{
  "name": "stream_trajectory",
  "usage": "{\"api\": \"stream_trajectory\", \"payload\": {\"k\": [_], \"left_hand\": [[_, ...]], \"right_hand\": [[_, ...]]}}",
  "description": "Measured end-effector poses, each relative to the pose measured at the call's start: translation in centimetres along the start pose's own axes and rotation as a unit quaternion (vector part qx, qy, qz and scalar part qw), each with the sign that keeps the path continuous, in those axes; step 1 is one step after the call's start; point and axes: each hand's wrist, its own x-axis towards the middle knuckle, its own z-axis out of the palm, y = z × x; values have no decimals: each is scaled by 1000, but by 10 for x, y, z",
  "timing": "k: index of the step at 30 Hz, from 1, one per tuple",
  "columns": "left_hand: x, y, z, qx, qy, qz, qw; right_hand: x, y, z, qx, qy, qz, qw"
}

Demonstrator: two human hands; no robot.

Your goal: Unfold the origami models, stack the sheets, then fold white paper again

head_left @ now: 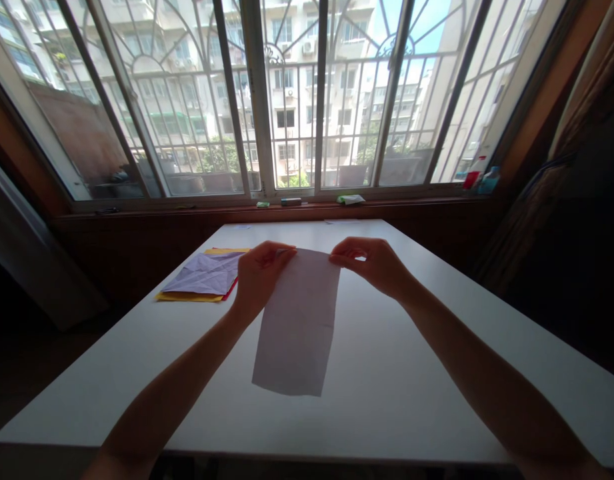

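Note:
A long white sheet of paper [297, 327] hangs above the white table [387, 373], held up by its far edge. My left hand [259, 273] pinches the sheet's far left corner. My right hand [374, 263] pinches its far right corner. The near end of the sheet lies close to the tabletop. Both forearms reach in from the near edge of the table.
A stack of coloured papers [204, 279], pale purple on top of yellow and red, lies to the left of my left hand. Small items sit on the window sill [307, 208]: a white cloth [351, 199], a red bottle [473, 175]. A curtain [561, 173] hangs at right.

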Motion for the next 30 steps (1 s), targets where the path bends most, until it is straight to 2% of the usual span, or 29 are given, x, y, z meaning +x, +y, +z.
{"api": "stream_trajectory", "payload": {"k": [5,7,11,13,15,22,27,30], "left_hand": [[0,2,-1,-17,-1,-4,1000],[1,2,-4,-27,-26,-7,999],[1,6,-8,5,-196,-20,980],[0,8,-7,54,-257,-16,965],[-2,9,-5,79,-272,-10,959],[-3,10,-9,71,-278,-18,958],[-5,16,-12,75,-351,-14,933],[-6,18,-10,97,-334,-2,937]], "right_hand": [[-2,-6,-3,-5,11,7,1000],[-3,-8,-3,-10,26,2,1000],[-3,-13,1,29,59,-17,998],[-3,-16,2,54,71,-20,996],[-3,-18,3,74,76,-17,994],[-3,-15,2,82,91,19,992],[-5,-22,4,91,48,25,994],[-6,-25,6,84,21,17,996]]}}
